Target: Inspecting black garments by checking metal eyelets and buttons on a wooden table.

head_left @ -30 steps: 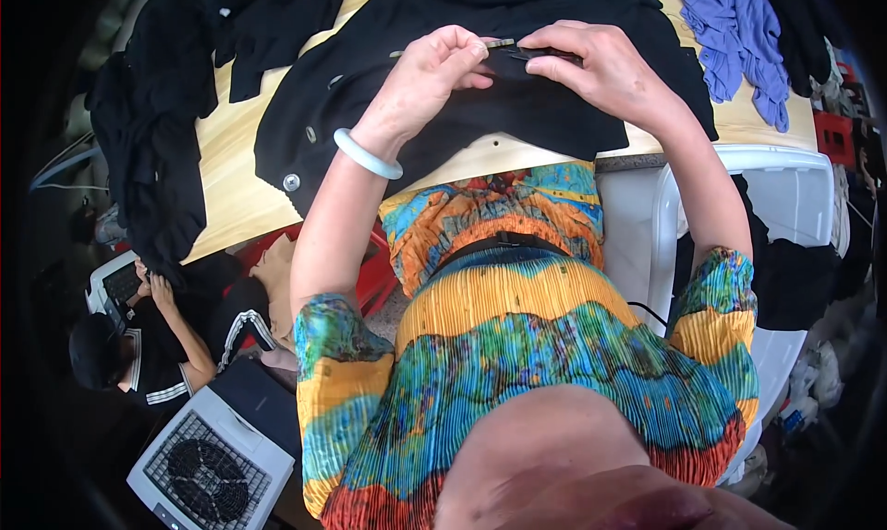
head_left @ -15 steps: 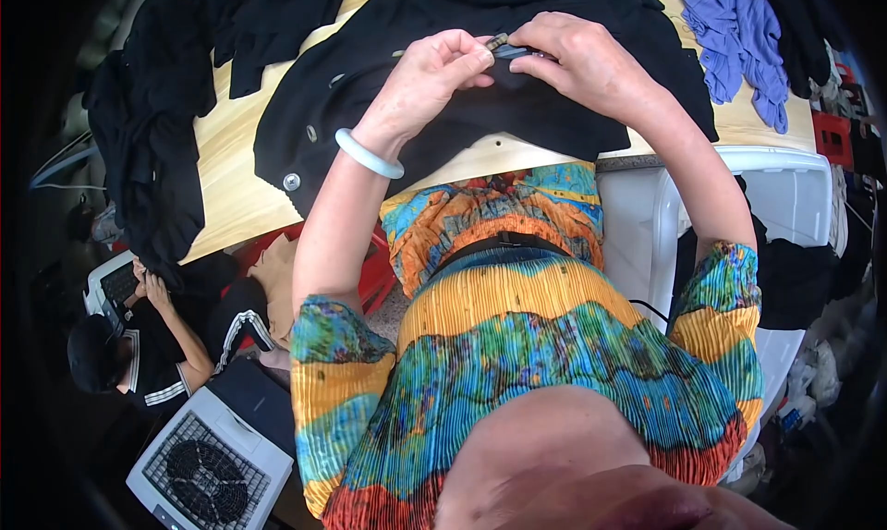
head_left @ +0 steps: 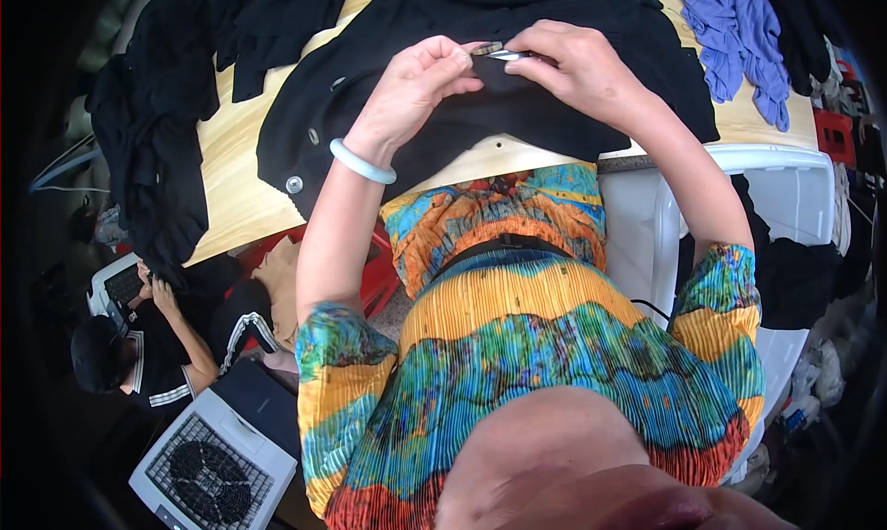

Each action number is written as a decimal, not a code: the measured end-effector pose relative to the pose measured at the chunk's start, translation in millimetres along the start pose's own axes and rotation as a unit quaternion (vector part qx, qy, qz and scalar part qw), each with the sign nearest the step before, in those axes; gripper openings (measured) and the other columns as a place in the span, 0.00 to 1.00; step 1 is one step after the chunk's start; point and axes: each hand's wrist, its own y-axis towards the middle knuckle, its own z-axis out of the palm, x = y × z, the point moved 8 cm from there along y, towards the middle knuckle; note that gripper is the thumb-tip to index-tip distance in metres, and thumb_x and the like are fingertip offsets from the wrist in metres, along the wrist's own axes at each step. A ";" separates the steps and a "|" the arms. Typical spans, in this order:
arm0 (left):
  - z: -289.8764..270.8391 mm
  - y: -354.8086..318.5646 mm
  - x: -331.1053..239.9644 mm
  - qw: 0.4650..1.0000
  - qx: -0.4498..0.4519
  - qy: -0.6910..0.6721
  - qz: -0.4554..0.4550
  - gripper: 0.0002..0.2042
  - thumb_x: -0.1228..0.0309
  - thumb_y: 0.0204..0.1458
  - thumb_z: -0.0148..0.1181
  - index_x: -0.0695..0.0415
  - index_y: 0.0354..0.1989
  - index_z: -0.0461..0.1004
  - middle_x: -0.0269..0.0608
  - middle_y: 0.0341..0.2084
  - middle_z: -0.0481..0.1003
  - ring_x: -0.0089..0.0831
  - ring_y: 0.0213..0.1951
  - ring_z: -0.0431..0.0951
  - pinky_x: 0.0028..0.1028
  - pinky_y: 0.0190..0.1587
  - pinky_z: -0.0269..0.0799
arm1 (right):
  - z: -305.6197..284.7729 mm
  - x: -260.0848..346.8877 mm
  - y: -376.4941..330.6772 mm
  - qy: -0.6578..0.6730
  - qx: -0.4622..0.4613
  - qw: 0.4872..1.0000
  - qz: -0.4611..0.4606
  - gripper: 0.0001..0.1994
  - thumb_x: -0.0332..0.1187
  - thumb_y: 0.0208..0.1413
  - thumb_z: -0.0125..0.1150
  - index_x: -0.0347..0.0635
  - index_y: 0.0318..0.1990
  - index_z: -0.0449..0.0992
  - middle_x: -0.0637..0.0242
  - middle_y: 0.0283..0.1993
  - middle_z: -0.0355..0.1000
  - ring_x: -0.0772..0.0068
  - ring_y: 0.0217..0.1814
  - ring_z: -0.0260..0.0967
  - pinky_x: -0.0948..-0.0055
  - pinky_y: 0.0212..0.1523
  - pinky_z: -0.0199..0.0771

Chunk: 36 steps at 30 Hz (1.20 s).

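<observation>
Over the table lies a black garment, and both my hands are above its middle. Thumb and fingers of my left hand pinch a small brown-grey button; a pale bangle circles that wrist. My right hand is closed on a small tool with a slim shiny metal blade, which looks like thread snips. The blade reaches left to beside the button; whether it touches is too small to tell. Other buttons and a round silvery disc show on the garment's left part.
Pale wooden table before me. Black clothes hang over its left end, purple cloth at far right. A white plastic tub with dark cloth stands right. At lower left a person sits near a white-framed fan-like device.
Both hands have shifted slightly; my left hand moved a little left with the button. More of the shiny blade shows between the hands now.
</observation>
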 end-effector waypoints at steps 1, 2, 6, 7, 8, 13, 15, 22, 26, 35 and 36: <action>-0.5 -1.6 -1.2 0.999 0.006 -0.033 0.006 0.06 0.71 0.53 0.52 0.60 0.30 0.68 0.34 0.27 0.71 0.19 0.31 0.73 0.20 0.41 0.72 | -3.5 -4.3 -3.3 0.049 -0.001 0.999 0.024 0.09 0.34 0.48 0.57 0.37 0.33 0.73 0.60 0.28 0.69 0.62 0.30 0.69 0.71 0.31 0.69; -0.8 -2.6 -2.2 0.997 0.015 -0.070 0.009 0.06 0.71 0.54 0.51 0.60 0.29 0.68 0.35 0.28 0.71 0.20 0.32 0.73 0.20 0.41 0.72 | -6.6 -3.6 -6.6 0.049 -0.004 0.999 0.020 0.09 0.34 0.48 0.57 0.37 0.33 0.73 0.60 0.28 0.69 0.62 0.30 0.69 0.71 0.31 0.69; -3.0 -5.3 -0.1 0.996 0.014 -0.082 0.007 0.07 0.69 0.54 0.52 0.60 0.30 0.69 0.42 0.37 0.72 0.21 0.32 0.73 0.22 0.43 0.71 | -18.1 -13.1 -18.2 0.089 -0.038 0.992 0.077 0.10 0.35 0.47 0.60 0.37 0.33 0.74 0.60 0.28 0.71 0.66 0.26 0.69 0.75 0.27 0.67; -0.4 -5.8 -0.8 0.996 0.027 -0.086 0.014 0.07 0.69 0.54 0.52 0.60 0.30 0.69 0.44 0.40 0.71 0.21 0.33 0.73 0.22 0.43 0.71 | -19.6 -11.6 -18.5 0.081 -0.042 0.994 0.065 0.10 0.35 0.47 0.60 0.37 0.33 0.74 0.61 0.28 0.71 0.67 0.26 0.68 0.75 0.27 0.67; 1.9 -6.9 -1.3 0.995 0.040 -0.093 0.014 0.07 0.69 0.53 0.52 0.61 0.30 0.69 0.46 0.43 0.70 0.21 0.33 0.73 0.22 0.43 0.70 | -20.8 -9.9 -19.0 0.071 -0.041 0.995 0.055 0.10 0.34 0.47 0.60 0.37 0.33 0.74 0.61 0.28 0.71 0.67 0.25 0.68 0.75 0.26 0.67; 7.2 -13.7 -7.1 0.996 0.046 -0.068 0.032 0.06 0.70 0.54 0.51 0.60 0.30 0.68 0.46 0.43 0.70 0.21 0.35 0.71 0.22 0.44 0.70 | -26.6 -8.0 -19.7 0.065 -0.053 0.995 0.060 0.11 0.35 0.47 0.60 0.38 0.35 0.74 0.63 0.28 0.70 0.69 0.26 0.68 0.77 0.26 0.67; 9.8 -12.3 -6.6 0.997 0.040 -0.060 0.031 0.06 0.70 0.55 0.50 0.60 0.28 0.67 0.44 0.39 0.71 0.21 0.34 0.71 0.22 0.43 0.70 | -25.8 -4.0 -20.0 0.065 -0.049 0.996 0.049 0.11 0.35 0.47 0.60 0.39 0.37 0.73 0.64 0.27 0.69 0.70 0.26 0.68 0.77 0.27 0.67; 12.6 -2.1 -2.7 0.994 0.026 -0.102 0.029 0.06 0.70 0.53 0.52 0.61 0.32 0.70 0.42 0.41 0.71 0.21 0.37 0.71 0.23 0.45 0.70 | -10.8 8.1 -10.6 0.009 -0.040 0.999 0.001 0.11 0.37 0.48 0.58 0.41 0.35 0.73 0.63 0.29 0.69 0.63 0.30 0.69 0.70 0.31 0.70; 11.6 0.4 -0.9 0.994 0.025 -0.105 0.035 0.06 0.71 0.53 0.52 0.61 0.32 0.70 0.38 0.35 0.72 0.21 0.36 0.71 0.23 0.44 0.70 | -9.4 7.7 -2.8 -0.036 -0.059 0.998 -0.009 0.10 0.33 0.47 0.59 0.40 0.36 0.73 0.62 0.30 0.69 0.63 0.31 0.69 0.70 0.31 0.70; 5.7 2.9 -0.9 0.985 0.003 -0.161 0.058 0.05 0.72 0.53 0.52 0.61 0.31 0.70 0.37 0.33 0.72 0.22 0.36 0.71 0.24 0.45 0.68 | -7.0 13.4 1.0 -0.074 -0.073 0.993 -0.050 0.10 0.34 0.46 0.59 0.40 0.36 0.71 0.63 0.30 0.67 0.61 0.35 0.68 0.67 0.34 0.71; 6.0 3.2 -0.2 0.985 0.003 -0.161 0.058 0.05 0.72 0.53 0.52 0.61 0.31 0.70 0.37 0.33 0.72 0.22 0.36 0.71 0.24 0.45 0.68 | -5.8 11.4 1.5 -0.078 -0.070 0.994 -0.040 0.10 0.33 0.45 0.59 0.40 0.36 0.71 0.63 0.30 0.67 0.62 0.35 0.68 0.67 0.34 0.71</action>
